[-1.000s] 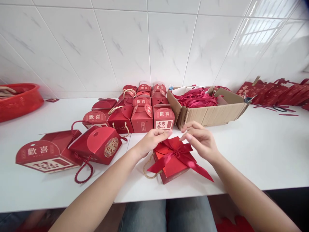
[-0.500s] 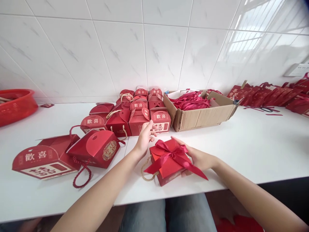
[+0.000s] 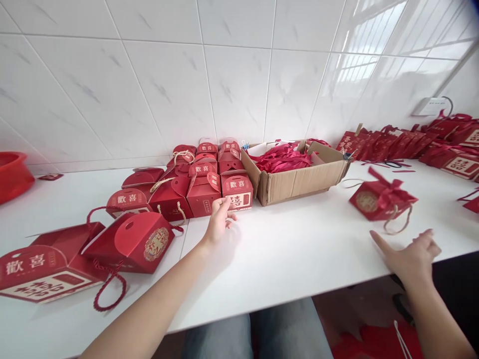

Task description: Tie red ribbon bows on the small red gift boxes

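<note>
A red gift box (image 3: pixel 368 203) tied with a ribbon bow and fitted with a twisted cord handle is on the right part of the table. Just in front of it is my right hand (image 3: pixel 409 257), thumb and fingers spread, a little apart from the box. My left hand (image 3: pixel 219 222) hovers over the table with loosely curled fingers and nothing in them. It is nearest to a red box with white lettering (image 3: pixel 237 188), at the front of a cluster of several similar boxes (image 3: pixel 204 193). Whether its fingertips touch that box I cannot tell.
An open cardboard box (image 3: pixel 299 183) holds dark red ribbons (image 3: pixel 282 157). Two larger red boxes (image 3: pixel 129 239) with rope handles lie at left, near an orange-red basket (image 3: pixel 14 174). Scissors (image 3: pixel 392 164), ribbon scraps and several finished boxes (image 3: pixel 458 162) are at far right.
The bowed box has gone from in front of me to the right, and my right hand has let go of it. My left hand stays near the cluster. The view has turned rightward.
</note>
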Motion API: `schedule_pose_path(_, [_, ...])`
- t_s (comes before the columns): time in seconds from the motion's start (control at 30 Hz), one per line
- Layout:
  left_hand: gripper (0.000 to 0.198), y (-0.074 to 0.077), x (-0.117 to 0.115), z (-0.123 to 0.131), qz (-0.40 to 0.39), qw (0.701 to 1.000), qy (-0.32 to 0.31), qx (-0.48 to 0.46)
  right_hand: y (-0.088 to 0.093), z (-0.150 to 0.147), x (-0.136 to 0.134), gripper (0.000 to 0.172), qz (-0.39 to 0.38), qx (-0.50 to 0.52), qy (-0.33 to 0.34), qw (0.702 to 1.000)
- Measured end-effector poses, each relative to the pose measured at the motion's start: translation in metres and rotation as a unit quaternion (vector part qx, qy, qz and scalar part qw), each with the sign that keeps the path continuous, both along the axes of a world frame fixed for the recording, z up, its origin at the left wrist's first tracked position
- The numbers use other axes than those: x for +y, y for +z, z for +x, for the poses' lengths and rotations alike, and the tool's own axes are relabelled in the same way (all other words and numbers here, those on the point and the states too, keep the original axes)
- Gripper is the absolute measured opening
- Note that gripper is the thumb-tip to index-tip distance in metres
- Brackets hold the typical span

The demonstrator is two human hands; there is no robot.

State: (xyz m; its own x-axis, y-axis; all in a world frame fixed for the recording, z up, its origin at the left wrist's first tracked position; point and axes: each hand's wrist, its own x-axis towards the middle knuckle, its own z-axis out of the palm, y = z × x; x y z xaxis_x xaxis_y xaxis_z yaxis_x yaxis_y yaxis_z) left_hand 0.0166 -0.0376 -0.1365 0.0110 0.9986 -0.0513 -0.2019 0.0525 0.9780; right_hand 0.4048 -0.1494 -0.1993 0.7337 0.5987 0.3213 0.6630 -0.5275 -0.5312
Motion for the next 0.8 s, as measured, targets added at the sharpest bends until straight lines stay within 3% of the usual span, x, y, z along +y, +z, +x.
schedule_pose_path(0.03, [0.039,-0.001,0.000,0.001,-0.003,1.000,-0.004,0.009,-0.001,-0.001,0.002,0.109,-0.027,0.012,-0.015,0.999])
schedule_pose_path(0.17, [0.037,-0.003,-0.003,0.001,0.010,0.996,-0.046,0.080,-0.006,-0.004,0.009,0.068,-0.124,-0.006,0.075,0.989])
schedule_pose_path(0.37, [0.036,-0.011,-0.013,0.009,0.123,0.964,-0.111,0.208,-0.012,0.004,0.007,0.061,-0.123,-0.025,0.089,0.988])
schedule_pose_path(0.47, [0.036,-0.005,-0.026,0.013,0.178,0.930,-0.121,0.298,-0.007,0.002,0.005,0.060,-0.117,-0.022,0.093,0.989])
schedule_pose_path(0.53, [0.034,0.007,-0.040,0.008,0.261,0.892,-0.085,0.360,-0.003,0.000,0.004,0.058,-0.121,-0.017,0.097,0.988])
schedule_pose_path(0.6, [0.033,0.021,-0.057,-0.008,0.375,0.828,-0.018,0.416,-0.001,0.000,0.003,0.056,-0.129,-0.014,0.100,0.986])
schedule_pose_path(0.67, [0.036,0.031,-0.074,-0.035,0.442,0.762,0.063,0.469,-0.006,0.006,0.003,0.055,-0.135,-0.016,0.100,0.986])
schedule_pose_path(0.8, [0.042,0.030,-0.098,-0.102,0.410,0.626,0.288,0.598,-0.035,0.032,0.008,0.052,-0.134,-0.044,0.109,0.984])
